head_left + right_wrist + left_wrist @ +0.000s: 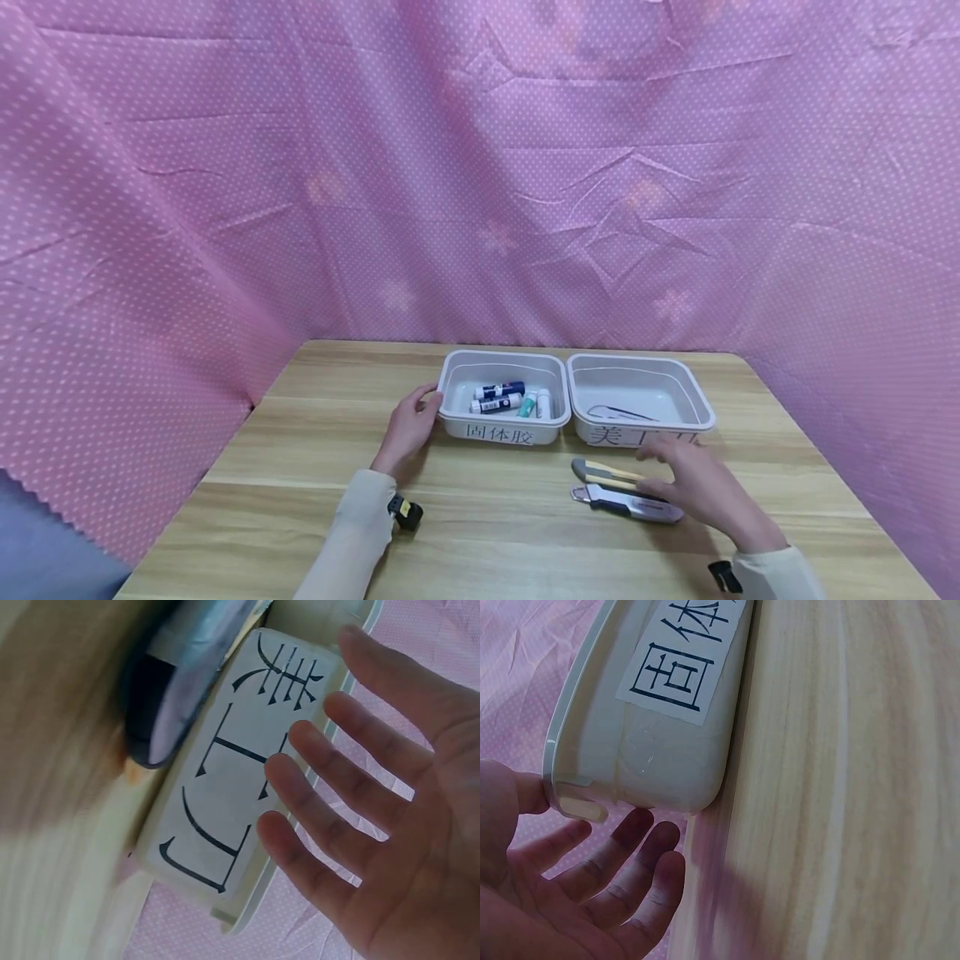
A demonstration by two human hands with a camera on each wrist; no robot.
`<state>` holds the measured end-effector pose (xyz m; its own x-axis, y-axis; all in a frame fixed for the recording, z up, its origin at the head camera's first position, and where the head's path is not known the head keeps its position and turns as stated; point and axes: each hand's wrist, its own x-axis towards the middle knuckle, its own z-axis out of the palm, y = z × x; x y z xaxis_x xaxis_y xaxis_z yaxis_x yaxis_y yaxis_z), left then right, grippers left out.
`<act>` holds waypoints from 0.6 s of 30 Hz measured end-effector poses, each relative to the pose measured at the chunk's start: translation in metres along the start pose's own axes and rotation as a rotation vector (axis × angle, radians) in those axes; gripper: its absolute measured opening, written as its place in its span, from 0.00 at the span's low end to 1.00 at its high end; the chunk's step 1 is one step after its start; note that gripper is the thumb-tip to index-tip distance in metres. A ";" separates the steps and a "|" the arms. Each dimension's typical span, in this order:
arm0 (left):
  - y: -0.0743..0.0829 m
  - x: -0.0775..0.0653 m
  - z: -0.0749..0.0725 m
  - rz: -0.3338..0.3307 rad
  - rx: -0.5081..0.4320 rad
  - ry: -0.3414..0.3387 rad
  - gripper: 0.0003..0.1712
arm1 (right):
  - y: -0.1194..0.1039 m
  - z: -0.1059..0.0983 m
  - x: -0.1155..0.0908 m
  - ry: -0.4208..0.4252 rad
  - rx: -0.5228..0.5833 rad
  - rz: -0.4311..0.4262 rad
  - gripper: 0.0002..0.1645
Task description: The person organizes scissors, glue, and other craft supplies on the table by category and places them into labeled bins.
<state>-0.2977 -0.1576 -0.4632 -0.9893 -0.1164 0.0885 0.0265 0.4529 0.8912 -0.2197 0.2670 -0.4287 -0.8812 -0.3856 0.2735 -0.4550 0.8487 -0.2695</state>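
Observation:
At the left white bin (452, 427), my left hand (408, 429) touches the end wall, its thumb at the rim and its fingers (658, 889) loosely bent beneath. Several glue sticks (496, 404) lie in that bin. My right hand (701, 483) hovers with spread fingers, holding nothing, in front of the right white bin (587, 432). Below it on the table lie a yellow-and-grey utility knife (588, 472) and a silver-and-black utility knife (651, 509), both partly covered by the hand in the head view. A slim white-and-dark item (626, 413) lies inside the right bin.
Both bins stand side by side toward the back of the wooden table (480, 533), with printed labels on their fronts. A pink dotted cloth (480, 208) hangs behind and around the table. Small dark cameras (406, 511) are strapped to the wrists.

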 end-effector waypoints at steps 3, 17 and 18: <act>0.000 0.000 0.000 0.010 0.000 0.003 0.24 | 0.000 0.001 -0.005 -0.023 0.011 0.002 0.21; 0.000 0.000 0.000 0.006 -0.006 0.000 0.24 | 0.001 0.009 -0.023 -0.126 0.041 0.067 0.18; 0.000 0.000 0.000 0.007 -0.008 -0.002 0.24 | 0.001 0.009 -0.024 -0.125 0.043 0.057 0.18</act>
<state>-0.2977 -0.1577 -0.4636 -0.9893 -0.1116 0.0938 0.0344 0.4465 0.8941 -0.2001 0.2742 -0.4443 -0.9136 -0.3817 0.1402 -0.4067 0.8552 -0.3213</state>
